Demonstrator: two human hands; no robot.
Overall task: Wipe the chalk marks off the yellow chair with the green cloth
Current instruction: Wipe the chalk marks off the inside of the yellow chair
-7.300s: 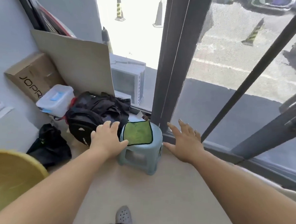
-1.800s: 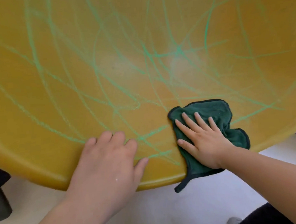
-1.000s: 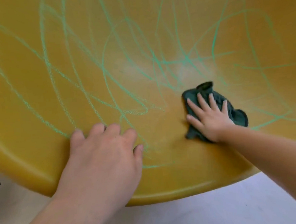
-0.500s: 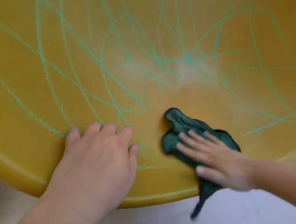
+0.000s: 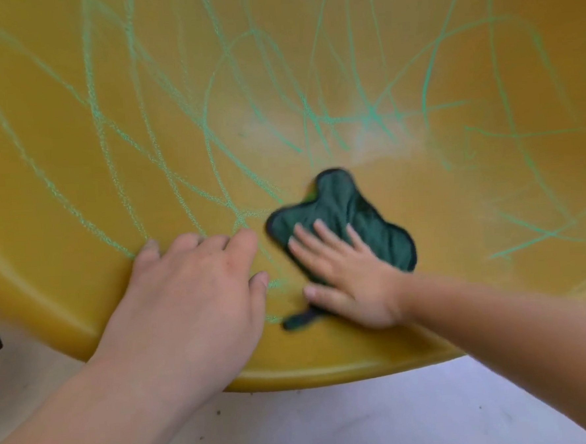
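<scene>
— Pale floor (image 5: 365,420) shows under the rim at 6 o'clock; everything else is the big curved yellow plastic chair seat (image 5: 454,194). What has moved?

— The crumpled dark green cloth (image 5: 346,211). Half a second ago it trailed over the front rim at 5 o'clock. Now it lies on the seat just off centre toward 4 o'clock, spread flatter, with a small tail poking out below the thumb.

— And the hands?

— The right hand (image 5: 350,280) lies flat on the cloth, fingers straight and spread, pressing down and pinching nothing. It is blurred, so probably mid-stroke, though I can't be sure. The left hand (image 5: 193,289) rests palm-down on the seat at 7 o'clock, fingers close together, bracing. Its forefinger is just beside the cloth.

— What does that mean for the job?

— The stretch beside the cloth toward 3 o'clock looks hazy and smeared where lines crossed it earlier. The green chalk scribbles (image 5: 372,114) from 9 through 12 to 2 o'clock are untouched, and a few remain by the left thumb. I judge it is at an early stage.

— Any brand or writing?

— None I can read on the chair or the cloth.
</scene>
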